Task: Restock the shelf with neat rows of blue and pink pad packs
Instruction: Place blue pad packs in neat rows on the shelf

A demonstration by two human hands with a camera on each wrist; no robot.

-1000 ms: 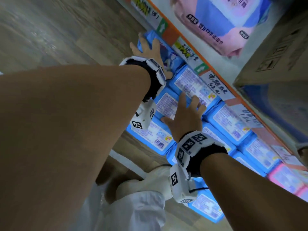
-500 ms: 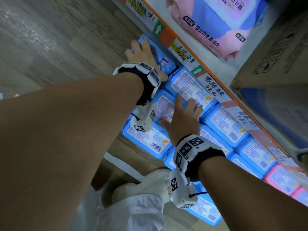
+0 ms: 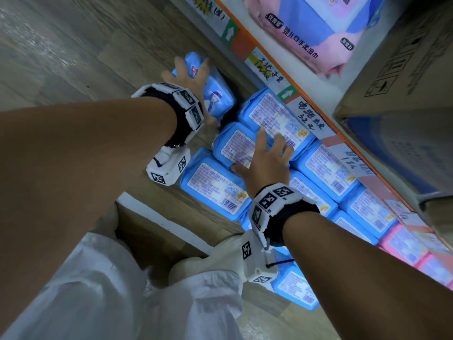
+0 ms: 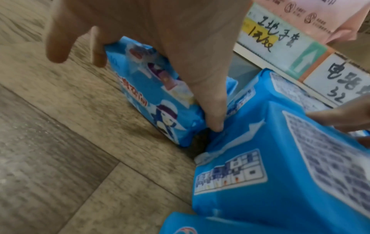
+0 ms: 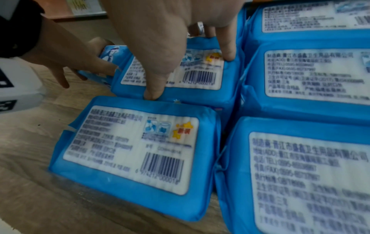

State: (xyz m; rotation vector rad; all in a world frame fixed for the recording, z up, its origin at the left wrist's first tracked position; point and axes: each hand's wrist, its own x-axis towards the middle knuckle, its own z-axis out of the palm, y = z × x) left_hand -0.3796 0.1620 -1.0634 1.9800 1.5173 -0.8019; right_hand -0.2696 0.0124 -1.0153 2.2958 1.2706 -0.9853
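Blue pad packs lie label-up in rows on the wood-look surface. My left hand (image 3: 193,77) (image 4: 158,88) grips a blue pad pack with a printed figure (image 3: 217,95) (image 4: 160,114), thumb at its near end and fingers over the far end. A dark gap separates this pack from the rows. My right hand (image 3: 259,153) (image 5: 190,74) rests flat on a blue pack in the rows (image 3: 232,148) (image 5: 202,79), fingers spread, the thumb tucked into the seam with the nearer pack (image 3: 213,187) (image 5: 128,150). Pink packs (image 3: 407,244) follow the blue ones at the right.
An orange-edged price strip (image 3: 306,114) with handwritten labels runs along the shelf above the packs. A cardboard box (image 3: 402,94) and a large pink wipes pack (image 3: 318,28) sit higher up. My white-trousered knee (image 3: 122,290) is below. Bare wood-look floor (image 3: 73,57) lies left.
My left hand has drawn the figure-printed pack leftward away from the rows, opening a gap. My right hand has stayed on the same pack.
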